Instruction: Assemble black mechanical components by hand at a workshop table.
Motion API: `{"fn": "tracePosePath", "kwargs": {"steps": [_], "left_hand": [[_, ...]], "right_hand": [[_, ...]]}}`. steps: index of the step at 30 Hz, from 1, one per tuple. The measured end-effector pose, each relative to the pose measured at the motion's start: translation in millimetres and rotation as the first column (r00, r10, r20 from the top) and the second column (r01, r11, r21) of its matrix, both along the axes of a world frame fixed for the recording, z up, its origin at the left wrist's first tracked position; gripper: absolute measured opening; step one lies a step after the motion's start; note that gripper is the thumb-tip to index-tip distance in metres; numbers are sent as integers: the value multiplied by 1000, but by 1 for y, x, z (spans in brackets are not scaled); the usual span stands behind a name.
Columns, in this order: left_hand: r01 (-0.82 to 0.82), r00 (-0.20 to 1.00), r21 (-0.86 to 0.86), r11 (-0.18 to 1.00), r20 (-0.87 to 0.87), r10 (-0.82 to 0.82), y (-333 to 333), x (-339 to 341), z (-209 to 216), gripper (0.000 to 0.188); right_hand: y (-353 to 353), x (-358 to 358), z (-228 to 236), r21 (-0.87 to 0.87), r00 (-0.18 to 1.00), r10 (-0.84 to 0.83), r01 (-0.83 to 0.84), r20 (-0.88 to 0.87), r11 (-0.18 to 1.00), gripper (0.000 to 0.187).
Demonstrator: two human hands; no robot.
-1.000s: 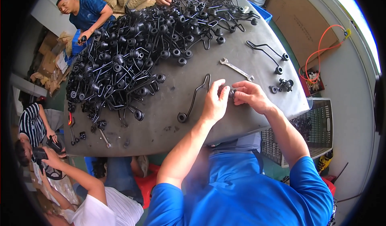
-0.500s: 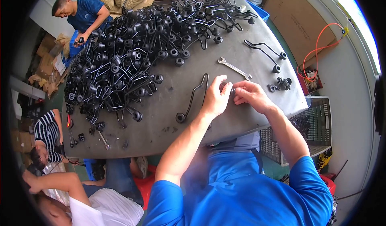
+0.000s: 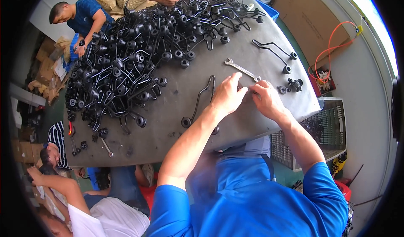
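Hands (image 3: 246, 96) grip bent rod (image 3: 201, 99), long axis near-far.

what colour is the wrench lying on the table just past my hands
Silvery bare metal. The wrench shows best in the head view, lying on the grey table.

Grey table (image 3: 181, 89) under black bent-rod parts (image 3: 126, 64), wrench (image 3: 242, 69).

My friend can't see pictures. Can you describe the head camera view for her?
A person's left hand and right hand meet over a bent black metal rod on a grey table, beside a silver wrench and a heap of black rods.
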State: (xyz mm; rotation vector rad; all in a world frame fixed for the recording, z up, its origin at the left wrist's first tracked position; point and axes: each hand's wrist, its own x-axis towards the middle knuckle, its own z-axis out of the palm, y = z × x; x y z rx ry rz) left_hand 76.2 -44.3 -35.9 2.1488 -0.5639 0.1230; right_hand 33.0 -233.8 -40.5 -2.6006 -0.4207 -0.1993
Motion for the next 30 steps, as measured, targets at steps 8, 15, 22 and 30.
{"fn": "tracePosePath", "kwargs": {"steps": [8,15,22,30], "left_hand": [[104,957,-205,973,-245,-153,16,-27,34,60],[-232,967,129,964,-78,243,103,-44,13,49],[-221,922,-147,964,-353,157,75,-77,1,40],[-19,989,-375,927,-140,-36,80,-61,42,39]], "right_hand": [[36,-13,33,478,983,185,-159,-8,864,52],[41,-16,14,333,952,253,-184,-175,925,46],[53,-5,38,796,794,426,117,-434,593,42],[58,0,44,774,704,499,113,-505,623,44]]}}
